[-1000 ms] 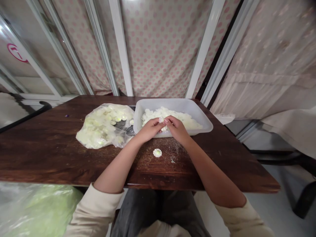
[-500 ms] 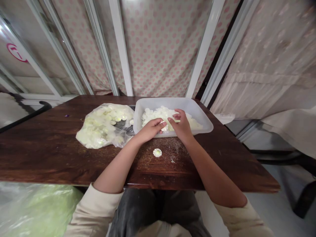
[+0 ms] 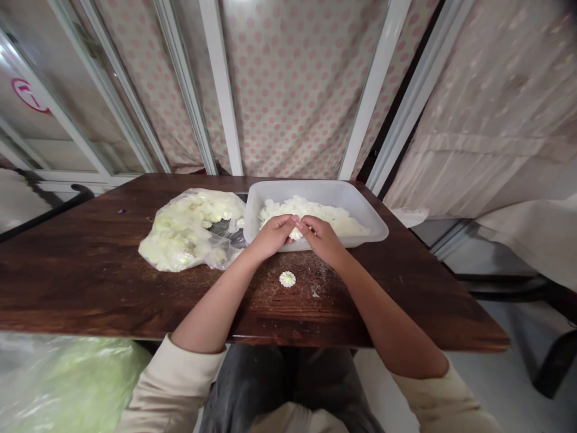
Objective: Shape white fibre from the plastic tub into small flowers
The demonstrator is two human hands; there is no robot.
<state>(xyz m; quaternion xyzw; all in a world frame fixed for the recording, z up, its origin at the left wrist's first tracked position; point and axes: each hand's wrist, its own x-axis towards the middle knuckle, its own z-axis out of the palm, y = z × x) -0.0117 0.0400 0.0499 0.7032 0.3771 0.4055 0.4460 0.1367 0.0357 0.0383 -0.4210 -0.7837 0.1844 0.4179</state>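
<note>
Over the near rim of the white plastic tub (image 3: 374,225), my left hand (image 3: 274,236) is closed on a small white flower (image 3: 296,234) with ruffled petals. My right hand (image 3: 323,236) meets it from the other side, its thumb and fingers pinched on the same flower. The undersides of the fingers are hidden. White petal-like pieces (image 3: 333,216) lie heaped inside the tub. A second white flower (image 3: 287,279), yellow-green at its centre, rests on the table just below my hands.
Left of the tub, an opened clear plastic bag (image 3: 180,240) holds many pale flowers. The dark wooden table (image 3: 99,264) carries crumbs near its front. Another bag with pale green contents (image 3: 72,385) sits below the left front edge. Framed panels with a dotted curtain (image 3: 297,90) stand behind.
My right hand has come down from above the tub's heap to the left, and its fingers have closed on the flower in my left hand. The tub has shifted very slightly.
</note>
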